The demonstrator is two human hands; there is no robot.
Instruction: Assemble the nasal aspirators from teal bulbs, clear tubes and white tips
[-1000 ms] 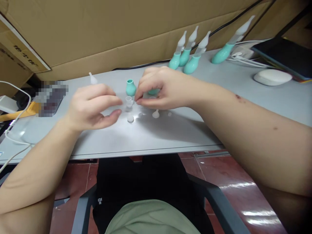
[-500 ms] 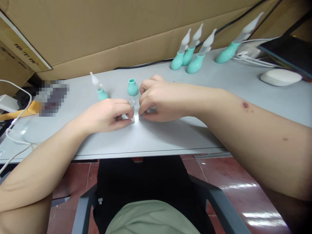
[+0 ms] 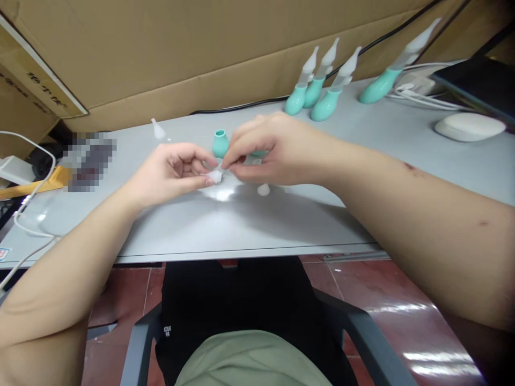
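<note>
My left hand [image 3: 177,170] is closed in a pinch, thumb and fingers holding a small white translucent plastic piece [image 3: 215,176]. Right beside it, the fingertips of my right hand [image 3: 257,153] are pressed together; what lies between them is too small to make out. Just behind the fingertips stands an open-necked teal rubber bulb [image 3: 220,146]. Part of another teal piece [image 3: 258,153] shows behind my right hand. In front of that hand a small white cap [image 3: 263,189] lies on the table. A white nozzle tip [image 3: 158,130] shows beyond my left hand.
Several teal nasal aspirators [image 3: 324,105] with white tips lean at the back by the cardboard wall [image 3: 193,59]. A white computer mouse [image 3: 469,127] and cables are at the right. On the left are a white cable [image 3: 30,193] and a yellow-handled thing [image 3: 32,187].
Both hands have shifted slightly away from the table's front edge. The white piece in my left hand shows more clearly, and the small white cap has come into view. My left hand hides the left aspirator's bulb.
</note>
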